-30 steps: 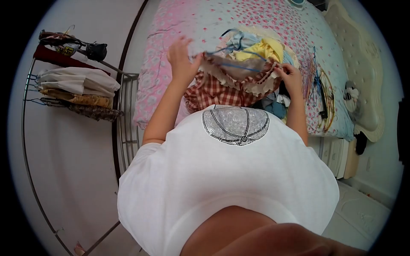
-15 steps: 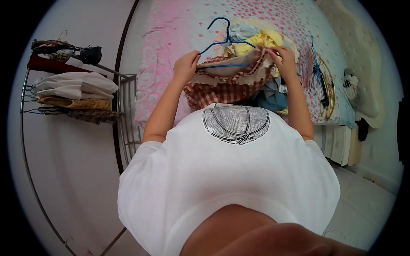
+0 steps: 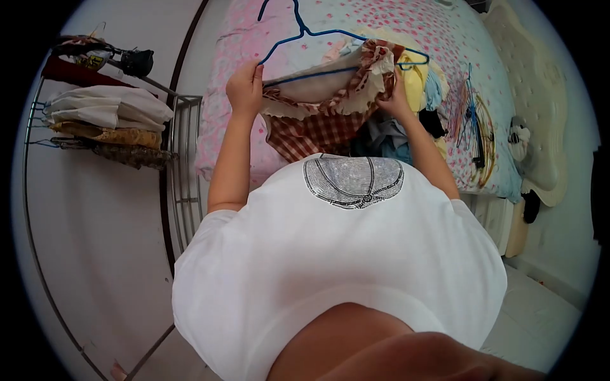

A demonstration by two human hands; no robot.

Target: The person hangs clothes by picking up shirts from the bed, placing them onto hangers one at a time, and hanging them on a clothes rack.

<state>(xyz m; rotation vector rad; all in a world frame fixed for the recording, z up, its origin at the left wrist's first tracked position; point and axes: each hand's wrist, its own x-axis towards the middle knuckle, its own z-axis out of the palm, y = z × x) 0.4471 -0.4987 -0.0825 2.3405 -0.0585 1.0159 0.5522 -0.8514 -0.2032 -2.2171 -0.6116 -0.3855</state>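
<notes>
A blue clothes hanger [image 3: 304, 30] lies across the neck of a red-and-white checked garment [image 3: 318, 132] with a ruffled collar. Its bottom bar crosses the pale lining, and its right end pokes out beyond the ruffle. My left hand [image 3: 244, 90] is closed at the hanger's left end, against the garment's left edge. Lower on the other side, my right hand [image 3: 395, 98] pinches the ruffled right edge; some of its fingers are hidden by the cloth.
Beneath and behind the garment is a heap of clothes, including a yellow piece [image 3: 414, 81], on the flowered bed [image 3: 232, 47]. Several loose hangers [image 3: 473, 124] lie at the right. A metal rack [image 3: 27, 184] with hung clothes [image 3: 111, 108] stands at the left.
The hanger and garment have shifted up and left with my left hand. The hanger's right end now shows outside the garment. My right hand has moved slightly lower along the edge.
</notes>
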